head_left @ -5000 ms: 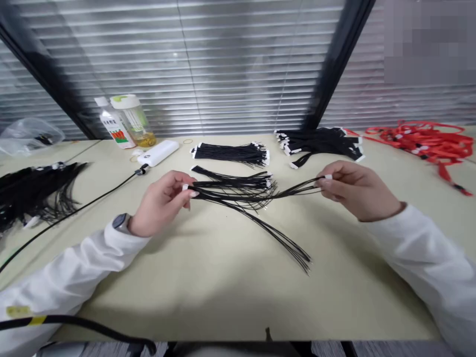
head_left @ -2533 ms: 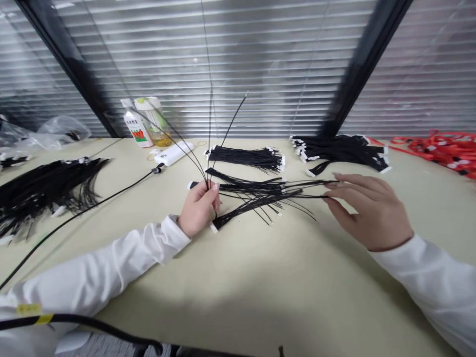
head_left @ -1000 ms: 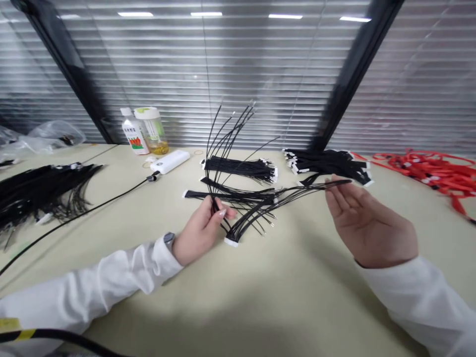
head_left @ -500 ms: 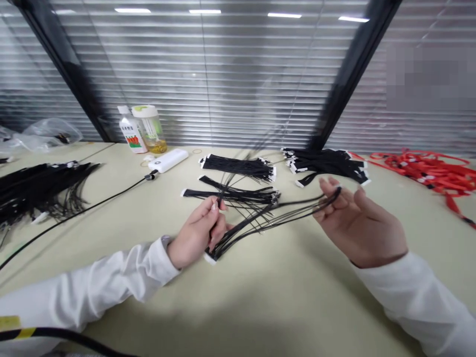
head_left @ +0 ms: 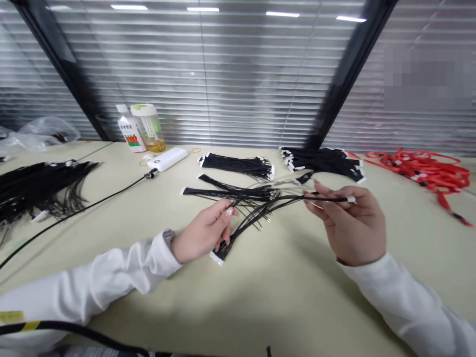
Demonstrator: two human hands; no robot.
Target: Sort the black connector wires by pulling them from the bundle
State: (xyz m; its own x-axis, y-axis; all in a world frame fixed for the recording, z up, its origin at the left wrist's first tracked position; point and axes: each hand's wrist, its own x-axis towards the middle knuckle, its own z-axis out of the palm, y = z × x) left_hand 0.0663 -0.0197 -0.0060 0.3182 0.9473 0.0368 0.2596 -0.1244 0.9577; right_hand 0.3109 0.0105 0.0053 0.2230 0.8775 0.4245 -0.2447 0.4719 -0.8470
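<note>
Since half a second ago, the loose strands (head_left: 283,182), which rose from the left fingertips toward the blinds, have swung down to lie low toward the other hand, and the right hand (head_left: 351,223) has turned from loosely curled to a pinch. Take the flat wire stack (head_left: 238,166) as landmark. The black harness (head_left: 242,226) runs in front of it, slanting from near the left hand (head_left: 204,230) up to the right fingers, which sit nearer than the stack and to its right. The thumb and fingers of the right hand are clamped on the harness, with a white end connector (head_left: 351,200) showing past the pinch. The left thumb and forefinger close on the strands; the lower connector (head_left: 216,258) sits just below that hand, well in front of the stack.

To handle this well, I would keep the right pinch close behind its connector, so the pull stays off single wires, and let the left fingers grip lightly enough to comb strands apart. The crossed wire pile (head_left: 223,192) just before the stack looks the likeliest snag, so lifting the free ends above it seems wise. Blur hides the strands' far tips.
</note>
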